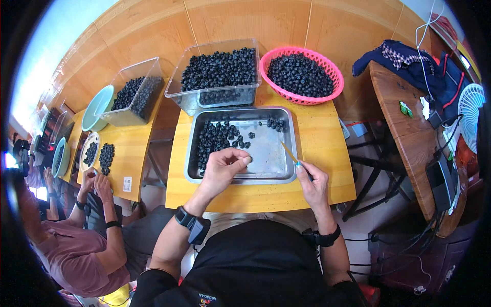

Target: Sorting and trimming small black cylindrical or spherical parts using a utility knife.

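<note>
Just right of the frame's centre, a single blueberry (249, 160) sits pinched between the thumb and forefinger of the left hand (223, 169), over the lower part of a metal tray (268, 153); the right hand (314, 184), at the tray's lower right corner, has its fingers curled round the dark grip of a slim yellow tool (289, 152), whose tip points up and left over the tray; loose blueberries (212, 139) crowd the tray's left side, a few straying toward its middle, while a smaller cluster (276, 124) lies near its upper right corner; the tray rests on a yellow wooden table (325, 153); above it, at the upper centre of the frame, stand a clear plastic box (184, 104) heaped with blueberries and, to its right, a pink basket (337, 82) also full of them; at the left of the frame a co-worker (84, 250) in a mauve shirt sits at another table (128, 163), which bears a second clear box (120, 121), a pale green basin (98, 110) and small berry piles; at the right, dark clothing (414, 77) and a white fan (470, 115) lie by a brown table (396, 115).
</note>
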The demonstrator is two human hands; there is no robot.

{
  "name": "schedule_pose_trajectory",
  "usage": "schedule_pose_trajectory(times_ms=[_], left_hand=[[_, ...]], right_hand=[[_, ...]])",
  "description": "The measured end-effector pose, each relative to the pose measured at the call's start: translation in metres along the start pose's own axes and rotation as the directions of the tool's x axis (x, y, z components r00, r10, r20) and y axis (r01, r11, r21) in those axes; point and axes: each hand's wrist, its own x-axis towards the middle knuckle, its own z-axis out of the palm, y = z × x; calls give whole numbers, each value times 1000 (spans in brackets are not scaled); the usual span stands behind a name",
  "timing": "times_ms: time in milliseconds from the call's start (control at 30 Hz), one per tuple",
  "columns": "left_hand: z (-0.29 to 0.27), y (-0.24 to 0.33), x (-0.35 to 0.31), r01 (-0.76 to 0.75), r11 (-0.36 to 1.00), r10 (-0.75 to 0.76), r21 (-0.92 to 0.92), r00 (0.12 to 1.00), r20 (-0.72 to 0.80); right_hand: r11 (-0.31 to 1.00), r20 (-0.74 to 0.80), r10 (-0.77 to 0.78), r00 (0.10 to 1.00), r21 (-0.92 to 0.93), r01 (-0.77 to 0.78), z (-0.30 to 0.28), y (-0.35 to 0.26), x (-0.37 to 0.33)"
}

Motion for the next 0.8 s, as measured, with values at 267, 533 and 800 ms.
schedule_pose_trajectory(times_ms=[267, 533, 800], left_hand=[[-49, -1, 22, -186, 637, 340, 748, 939, -56], [-27, 13, 49, -261, 442, 345, 858, 932, 106], [45, -11, 110, -480, 335, 405, 811, 850, 336]], right_hand=[[1000, -76, 22, 997, 10, -21, -3, 14, -2], [993, -61, 99, 993, 67, -95, -10, 13, -1], [990, -69, 117, 991, 91, -111, -12, 16, -2]])
